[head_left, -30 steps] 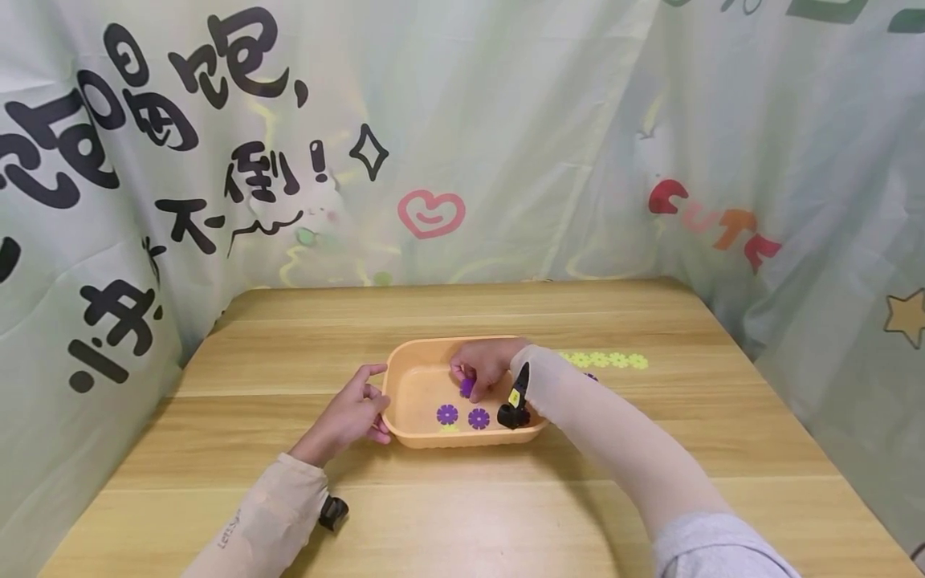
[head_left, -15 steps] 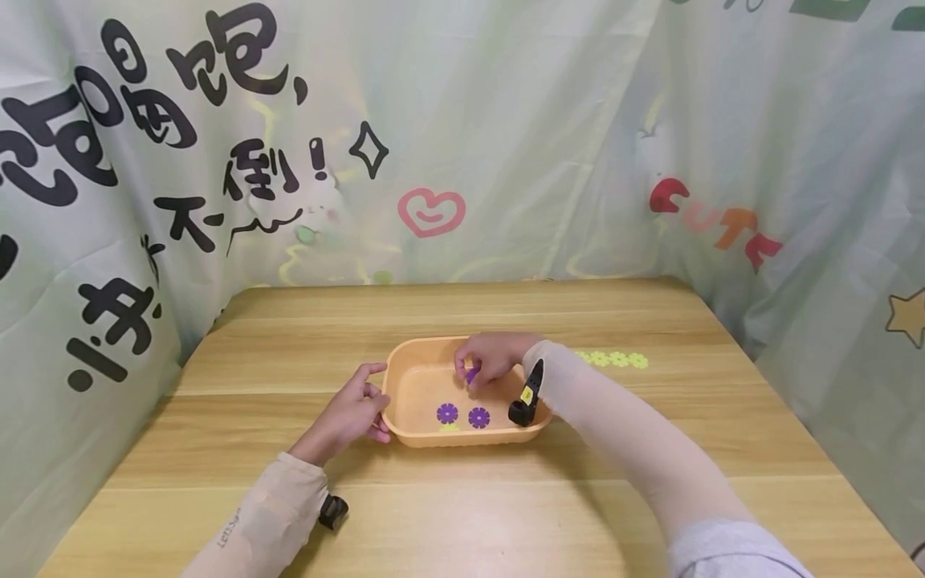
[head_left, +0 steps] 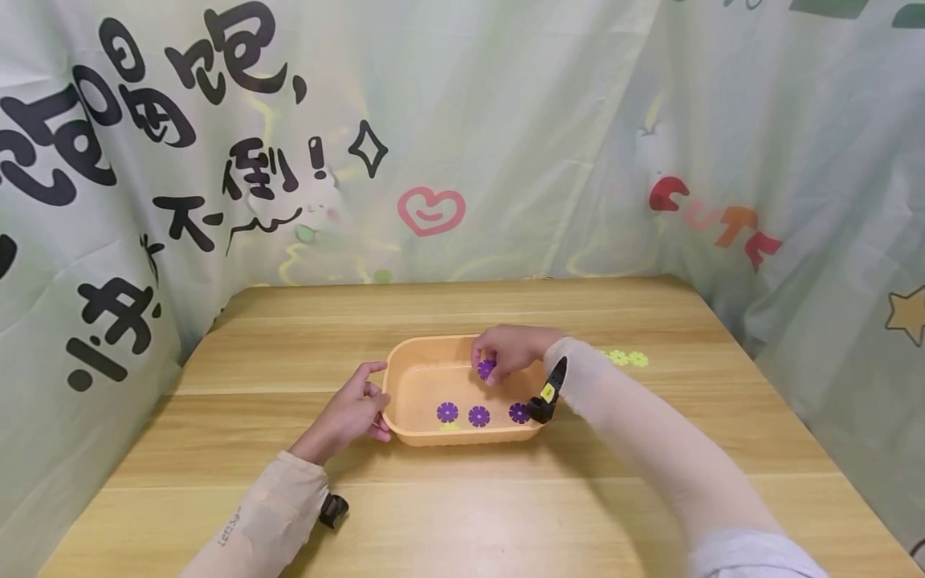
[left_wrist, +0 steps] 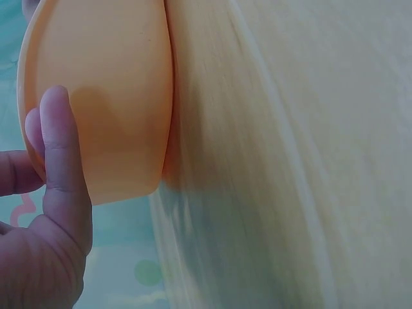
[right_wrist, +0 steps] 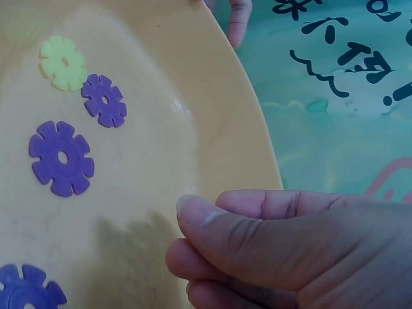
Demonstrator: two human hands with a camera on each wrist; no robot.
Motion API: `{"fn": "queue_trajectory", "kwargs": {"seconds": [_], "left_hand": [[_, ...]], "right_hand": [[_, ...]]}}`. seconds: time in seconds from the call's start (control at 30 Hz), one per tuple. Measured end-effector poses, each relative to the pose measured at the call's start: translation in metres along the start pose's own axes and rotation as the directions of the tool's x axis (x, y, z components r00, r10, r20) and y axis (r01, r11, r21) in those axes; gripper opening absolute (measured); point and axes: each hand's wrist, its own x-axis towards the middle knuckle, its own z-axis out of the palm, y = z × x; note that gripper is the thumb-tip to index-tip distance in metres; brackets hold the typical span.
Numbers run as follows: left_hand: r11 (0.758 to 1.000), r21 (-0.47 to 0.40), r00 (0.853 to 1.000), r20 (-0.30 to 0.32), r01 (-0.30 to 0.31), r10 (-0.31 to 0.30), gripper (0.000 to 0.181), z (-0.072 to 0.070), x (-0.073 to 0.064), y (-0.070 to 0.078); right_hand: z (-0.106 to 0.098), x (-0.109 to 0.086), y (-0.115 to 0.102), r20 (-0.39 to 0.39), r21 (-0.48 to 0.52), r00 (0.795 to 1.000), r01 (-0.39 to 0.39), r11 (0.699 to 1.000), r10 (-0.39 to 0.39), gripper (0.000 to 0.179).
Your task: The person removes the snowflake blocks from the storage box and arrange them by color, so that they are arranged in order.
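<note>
An orange plastic basin (head_left: 415, 389) stands mid-table. My left hand (head_left: 352, 411) grips its left rim, the thumb lying along the outer wall in the left wrist view. Over the basin's far right part, my right hand (head_left: 516, 347) pinches a purple notched snowflake disc (head_left: 486, 369) between thumb and fingers; the thumb hides that disc in the right wrist view. Inside, near the front wall, lie purple discs (head_left: 478, 416) in a loose row. A yellow snowflake disc (right_wrist: 63, 63) lies beside one of them.
Several yellow discs (head_left: 627, 358) lie in a row on the wooden table (head_left: 470, 514), right of the basin and partly covered by the right sleeve. Printed curtains (head_left: 506, 144) enclose the table's back and sides.
My right hand has risen and moved right with the purple disc. Its wrist now uncovers a purple disc at the front right, and the sleeve covers more of the yellow row. The left hand stays put.
</note>
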Motion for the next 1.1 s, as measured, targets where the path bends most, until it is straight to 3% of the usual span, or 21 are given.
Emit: {"fn": "queue_trajectory", "kwargs": {"seconds": [0.33,0.5,0.8,1.1], "left_hand": [[1.0,-0.002,1.0,-0.002,0.007,-0.007,0.057,0.0,0.001,-0.001],[1.0,-0.002,1.0,0.003,0.008,-0.008,0.057,0.0,0.001,-0.001],[1.0,0.0,1.0,0.0,0.007,-0.007,0.057,-0.001,0.001,-0.001],[1.0,-0.007,1.0,0.009,0.007,-0.007,0.058,-0.001,0.001,0.0]], "right_hand": [[-0.009,-0.021,0.004,-0.061,-0.047,0.995,0.077,0.996,-0.08,0.031],[-0.011,-0.032,0.006,-0.112,-0.044,0.991,0.069,0.997,-0.073,0.035],[-0.016,-0.048,0.015,-0.183,0.008,0.983,0.012,1.0,-0.01,0.037],[-0.016,-0.072,0.031,-0.261,0.137,0.965,0.041,0.99,-0.004,0.035]]}}
